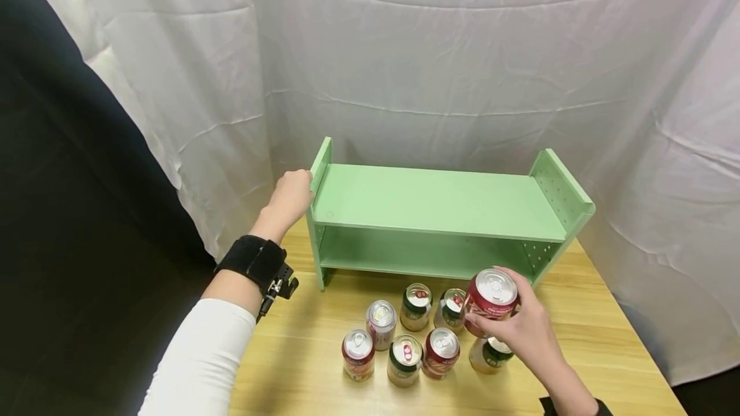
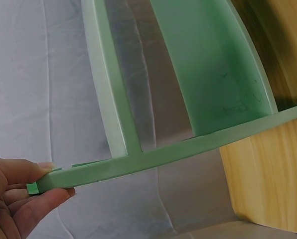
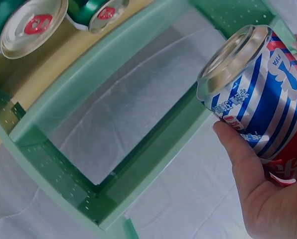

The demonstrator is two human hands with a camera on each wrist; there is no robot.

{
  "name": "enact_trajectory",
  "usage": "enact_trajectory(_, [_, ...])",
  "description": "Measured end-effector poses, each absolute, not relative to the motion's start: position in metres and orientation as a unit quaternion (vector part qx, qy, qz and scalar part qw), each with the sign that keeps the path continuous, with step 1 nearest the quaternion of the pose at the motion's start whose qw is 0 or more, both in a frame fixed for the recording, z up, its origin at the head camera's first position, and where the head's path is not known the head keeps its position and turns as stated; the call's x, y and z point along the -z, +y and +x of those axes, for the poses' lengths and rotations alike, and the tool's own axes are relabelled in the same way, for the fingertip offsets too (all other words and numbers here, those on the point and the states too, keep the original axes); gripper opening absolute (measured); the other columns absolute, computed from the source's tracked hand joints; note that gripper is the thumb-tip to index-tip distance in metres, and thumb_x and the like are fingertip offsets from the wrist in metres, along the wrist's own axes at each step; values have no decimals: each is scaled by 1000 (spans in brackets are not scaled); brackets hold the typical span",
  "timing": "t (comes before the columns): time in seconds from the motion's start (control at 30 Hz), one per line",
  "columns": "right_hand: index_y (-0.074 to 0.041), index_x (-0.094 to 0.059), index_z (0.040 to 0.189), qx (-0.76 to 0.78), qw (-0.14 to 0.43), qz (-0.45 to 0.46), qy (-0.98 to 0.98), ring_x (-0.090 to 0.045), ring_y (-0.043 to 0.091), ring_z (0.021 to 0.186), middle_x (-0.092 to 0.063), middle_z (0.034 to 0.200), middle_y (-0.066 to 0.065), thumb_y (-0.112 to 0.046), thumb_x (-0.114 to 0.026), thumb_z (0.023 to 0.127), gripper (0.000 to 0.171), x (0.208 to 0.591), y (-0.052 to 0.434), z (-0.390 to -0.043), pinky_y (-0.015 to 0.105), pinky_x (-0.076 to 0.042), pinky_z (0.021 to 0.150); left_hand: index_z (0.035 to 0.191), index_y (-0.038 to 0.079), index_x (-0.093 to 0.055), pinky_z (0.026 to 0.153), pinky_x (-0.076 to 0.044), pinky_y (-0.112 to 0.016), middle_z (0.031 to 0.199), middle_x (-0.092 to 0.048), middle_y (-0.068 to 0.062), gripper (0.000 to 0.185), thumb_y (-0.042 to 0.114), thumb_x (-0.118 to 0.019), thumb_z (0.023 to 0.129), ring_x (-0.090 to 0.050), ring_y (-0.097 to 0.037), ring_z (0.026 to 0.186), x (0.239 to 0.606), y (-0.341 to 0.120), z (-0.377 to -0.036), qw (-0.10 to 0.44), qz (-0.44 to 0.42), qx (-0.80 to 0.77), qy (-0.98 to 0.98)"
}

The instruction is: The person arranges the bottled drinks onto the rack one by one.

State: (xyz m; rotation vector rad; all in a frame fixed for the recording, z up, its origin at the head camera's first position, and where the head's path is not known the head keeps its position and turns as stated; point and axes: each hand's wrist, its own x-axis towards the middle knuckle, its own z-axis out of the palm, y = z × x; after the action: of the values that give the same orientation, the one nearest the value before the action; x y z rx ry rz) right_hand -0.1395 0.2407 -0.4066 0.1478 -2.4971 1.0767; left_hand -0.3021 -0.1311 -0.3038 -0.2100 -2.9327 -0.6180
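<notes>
Above the cluster of cans on the wooden worktop [image 1: 584,339], the right hand [image 1: 523,329] held a red can [image 1: 490,300] lifted clear, its grip clamped round the can's side with thumb and fingers curled about it, while the left hand [image 1: 291,194] pinched the upper left end panel of the green shelf [image 1: 439,201], the thumb and fingers closed on the panel's edge, as the left wrist view showed plainly. By my judgement the step in hand was carrying 1 can from the group toward the shelf while the other hand steadied it; the next move would call for raising the can over the front edge and setting it down upright on a board, well seated and not tipping. That can was red at the bottom with blue and white stripes higher up, a silver top and a pull tab, and looked undented. Beneath it, 7 other cans [image 1: 405,358] stood upright just in front of the shelf, some red, some green.
</notes>
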Motion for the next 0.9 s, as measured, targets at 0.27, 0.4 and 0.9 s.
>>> enact_trajectory(0.27, [-6, -47, 131, -388, 217, 37, -895, -60, 36, 100, -61, 113, 20, -19, -91, 56, 88, 392, 256, -152, 34, -50, 78, 85, -2, -55, 60, -40, -31, 74, -52, -12, 4, -3, -53, 88, -45, -23, 68, 304, -125, -304, 68, -74, 205, -974])
enact_trajectory(0.4, [-4, -45, 132, -387, 219, 32, -895, -57, 36, 103, -59, 116, 21, -20, -90, 59, 87, 380, 270, -164, 39, -49, 81, 86, -3, -56, 61, -42, -32, 77, -54, -14, 4, -3, -52, 87, -47, -23, 69, 303, -124, -306, 68, -73, 208, -973])
enact_trajectory(0.9, [-5, -42, 135, -366, 230, 23, -901, -53, 38, 105, -56, 118, 24, -24, -88, 63, 88, 354, 296, -197, 45, -46, 78, 88, -4, -57, 61, -42, -32, 78, -55, -14, 5, -4, -52, 86, -47, -24, 69, 308, -128, -310, 63, -67, 208, -974])
